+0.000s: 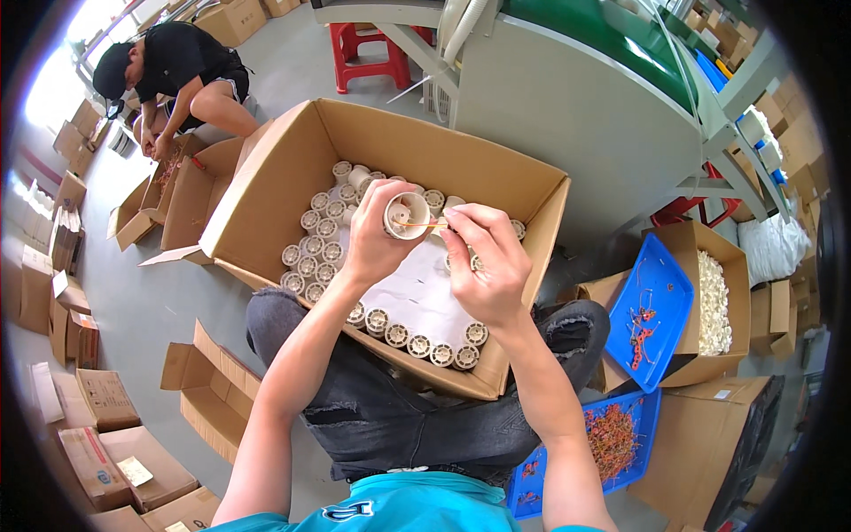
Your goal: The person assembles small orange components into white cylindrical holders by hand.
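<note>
Over a large open carton [275, 182], my left hand [370, 241] is wrapped round a white plastic cup-shaped housing [418, 211], its open end tilted towards me. Inside it sits a small light-coloured part, partly hidden. My right hand [489, 266] is closed in a pinch on a thin orange-yellow wire [429, 225] that runs into the housing's mouth. Rows of similar white housings [327, 228] with slotted round ends stand in the carton along its left, back and near sides. A white sheet [403, 306] lies between them.
Right of my knee are a blue tray [665, 288] with red-orange wired parts, another blue tray [651, 434] heaped with them, and a carton of small white pieces [714, 310]. An empty carton [213, 386] stands left. Beyond, a person [186, 66] crouches over cartons, near a red stool [368, 62].
</note>
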`<state>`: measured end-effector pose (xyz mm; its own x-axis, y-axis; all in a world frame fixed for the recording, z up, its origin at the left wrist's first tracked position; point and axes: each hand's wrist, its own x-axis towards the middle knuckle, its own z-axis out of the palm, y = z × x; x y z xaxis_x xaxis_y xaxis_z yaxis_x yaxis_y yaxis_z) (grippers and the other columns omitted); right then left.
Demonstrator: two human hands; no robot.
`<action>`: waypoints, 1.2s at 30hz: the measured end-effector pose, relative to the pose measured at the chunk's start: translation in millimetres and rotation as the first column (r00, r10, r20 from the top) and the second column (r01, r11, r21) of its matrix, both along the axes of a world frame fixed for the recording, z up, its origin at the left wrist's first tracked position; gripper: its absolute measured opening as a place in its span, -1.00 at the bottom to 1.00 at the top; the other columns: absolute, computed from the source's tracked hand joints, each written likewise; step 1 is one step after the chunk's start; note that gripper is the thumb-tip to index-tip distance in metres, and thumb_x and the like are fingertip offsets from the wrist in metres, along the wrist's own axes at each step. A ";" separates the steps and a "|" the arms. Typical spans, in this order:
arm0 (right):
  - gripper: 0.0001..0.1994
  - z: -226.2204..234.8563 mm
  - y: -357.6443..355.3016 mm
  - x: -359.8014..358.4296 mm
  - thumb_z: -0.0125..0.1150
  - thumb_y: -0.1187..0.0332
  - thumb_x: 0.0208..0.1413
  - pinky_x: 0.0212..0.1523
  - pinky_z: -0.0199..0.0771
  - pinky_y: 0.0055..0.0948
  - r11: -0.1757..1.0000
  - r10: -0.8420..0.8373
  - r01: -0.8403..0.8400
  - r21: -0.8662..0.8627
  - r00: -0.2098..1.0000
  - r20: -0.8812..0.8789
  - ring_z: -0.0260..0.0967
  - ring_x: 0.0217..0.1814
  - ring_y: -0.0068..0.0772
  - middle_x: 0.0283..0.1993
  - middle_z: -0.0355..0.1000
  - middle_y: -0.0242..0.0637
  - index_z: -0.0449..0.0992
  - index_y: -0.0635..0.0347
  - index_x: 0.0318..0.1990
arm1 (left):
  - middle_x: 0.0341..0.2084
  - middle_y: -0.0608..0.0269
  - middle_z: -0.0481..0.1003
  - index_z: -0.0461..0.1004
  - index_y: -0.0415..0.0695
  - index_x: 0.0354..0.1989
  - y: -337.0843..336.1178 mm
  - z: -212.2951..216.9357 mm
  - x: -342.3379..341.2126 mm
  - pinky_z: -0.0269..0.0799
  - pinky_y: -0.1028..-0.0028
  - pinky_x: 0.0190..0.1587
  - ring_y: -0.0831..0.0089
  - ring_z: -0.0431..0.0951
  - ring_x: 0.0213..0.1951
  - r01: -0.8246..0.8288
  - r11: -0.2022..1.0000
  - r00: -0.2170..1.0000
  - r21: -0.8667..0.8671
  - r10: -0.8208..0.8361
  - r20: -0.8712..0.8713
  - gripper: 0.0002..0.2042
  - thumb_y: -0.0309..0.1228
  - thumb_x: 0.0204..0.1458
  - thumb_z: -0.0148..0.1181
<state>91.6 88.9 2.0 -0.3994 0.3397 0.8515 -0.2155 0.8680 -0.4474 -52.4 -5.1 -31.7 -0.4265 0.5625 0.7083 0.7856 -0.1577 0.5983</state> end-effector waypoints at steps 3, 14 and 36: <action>-0.77 2.6 -4.3 0.3 0.36 0.60 -0.06 -0.31 0.54 -0.37 0.999 0.003 -0.003 -0.047 1.000 0.015 0.50 -0.28 -0.23 -0.22 0.50 -0.20 0.58 0.33 -0.18 | -0.20 0.09 0.47 0.42 -0.17 -0.07 -0.7 -1.7 0.2 0.48 0.28 -0.17 0.14 0.52 -0.18 0.015 1.000 0.999 -0.005 -0.015 -0.029 -0.49 -0.53 -0.26 0.50; -0.83 -13.4 -2.6 -5.1 0.36 0.56 -0.13 -0.04 0.50 -0.27 0.962 0.123 -0.043 -0.268 0.949 0.290 0.44 -0.02 -0.16 -0.06 0.45 -0.13 0.67 0.26 -0.30 | -0.22 0.10 0.47 0.44 -0.14 -0.08 1.4 -8.6 18.6 0.47 0.24 -0.15 0.08 0.52 -0.20 0.091 0.993 0.990 -0.069 -0.098 -0.097 -0.49 -0.59 -0.33 0.40; -0.80 -20.0 -5.2 -8.4 0.35 0.56 -0.11 -0.08 0.53 -0.32 0.760 0.333 -0.070 -0.646 0.896 0.294 0.52 -0.12 -0.21 -0.08 0.50 -0.13 0.68 0.26 -0.25 | -0.25 0.05 0.48 0.41 -0.17 -0.08 -5.5 -7.2 14.6 0.48 0.22 -0.18 0.05 0.53 -0.22 0.162 0.977 0.984 -0.138 -0.171 -0.056 -0.48 -0.59 -0.32 0.42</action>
<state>83.2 83.7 -18.1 -0.7549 0.6010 0.2626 -0.0579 0.3377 -0.9395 -37.8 -10.7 -38.9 -0.2726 0.7126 0.6464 0.7941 -0.2127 0.5693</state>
